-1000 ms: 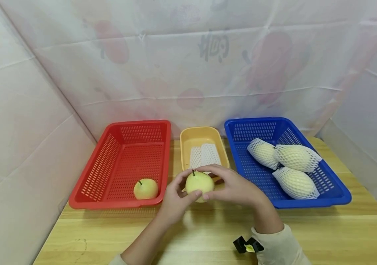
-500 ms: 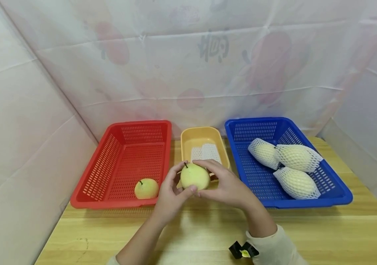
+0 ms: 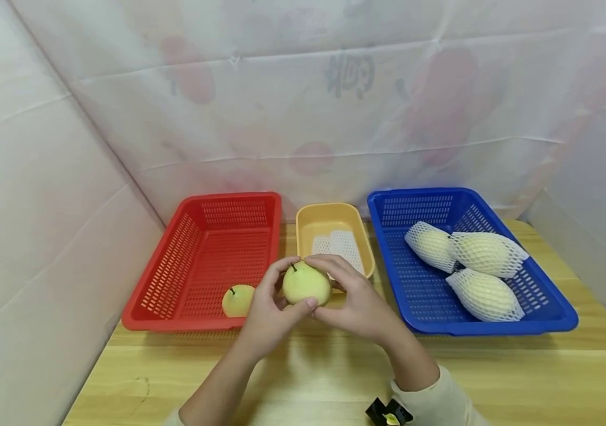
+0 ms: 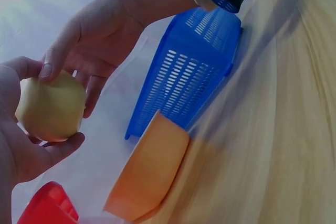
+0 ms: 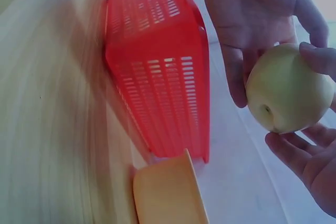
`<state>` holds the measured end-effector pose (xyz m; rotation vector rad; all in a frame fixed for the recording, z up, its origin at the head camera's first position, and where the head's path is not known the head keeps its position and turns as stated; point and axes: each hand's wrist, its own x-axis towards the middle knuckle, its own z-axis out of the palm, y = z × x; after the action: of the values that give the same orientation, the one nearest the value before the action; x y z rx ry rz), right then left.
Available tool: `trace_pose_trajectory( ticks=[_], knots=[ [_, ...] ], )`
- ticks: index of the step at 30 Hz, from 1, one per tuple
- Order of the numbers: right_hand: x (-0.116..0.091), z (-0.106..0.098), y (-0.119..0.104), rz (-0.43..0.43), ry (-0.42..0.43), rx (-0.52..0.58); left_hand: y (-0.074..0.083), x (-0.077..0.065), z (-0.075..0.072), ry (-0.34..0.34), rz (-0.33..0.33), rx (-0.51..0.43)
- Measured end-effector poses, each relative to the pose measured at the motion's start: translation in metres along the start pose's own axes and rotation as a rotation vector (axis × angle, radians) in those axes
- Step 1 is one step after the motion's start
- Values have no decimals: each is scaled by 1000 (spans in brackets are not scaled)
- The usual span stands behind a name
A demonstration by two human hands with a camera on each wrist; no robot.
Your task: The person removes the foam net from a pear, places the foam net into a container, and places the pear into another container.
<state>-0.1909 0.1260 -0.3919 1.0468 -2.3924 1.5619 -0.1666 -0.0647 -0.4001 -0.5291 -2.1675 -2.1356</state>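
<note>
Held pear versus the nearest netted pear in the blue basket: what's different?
The held pear is bare; the netted pear is sleeved in white mesh. The held pear is gripped between left hand and right hand; the netted pear lies in the blue basket. Both look pale yellow.

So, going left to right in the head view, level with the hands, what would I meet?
Red basket, loose pear, left hand, held pear, right hand, blue basket, nearest netted pear.

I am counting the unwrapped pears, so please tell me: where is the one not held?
In the head view, the unheld pear lies at the left, in the near right corner of the red basket, partly hidden by the left hand.
</note>
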Motion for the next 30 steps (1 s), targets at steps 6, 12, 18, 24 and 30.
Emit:
trace_pose_trajectory(
  ticks=[6, 12, 18, 24, 30],
  knots=[
    [0, 7, -2, -15, 5, 13, 8, -3, -9, -2, -30, 60],
    [1, 8, -4, -22, -8, 60, 16, -5, -27, 32, -18, 209],
    [1, 2, -1, -21, 24, 69, 23, -10, -72, 195, 4, 367],
    [2, 0, 1, -3, 22, 57, 25, -19, -124, 301, -24, 613],
    [0, -3, 3, 5, 34, 58, 13, -23, -152, 310, -101, 859]
  ],
)
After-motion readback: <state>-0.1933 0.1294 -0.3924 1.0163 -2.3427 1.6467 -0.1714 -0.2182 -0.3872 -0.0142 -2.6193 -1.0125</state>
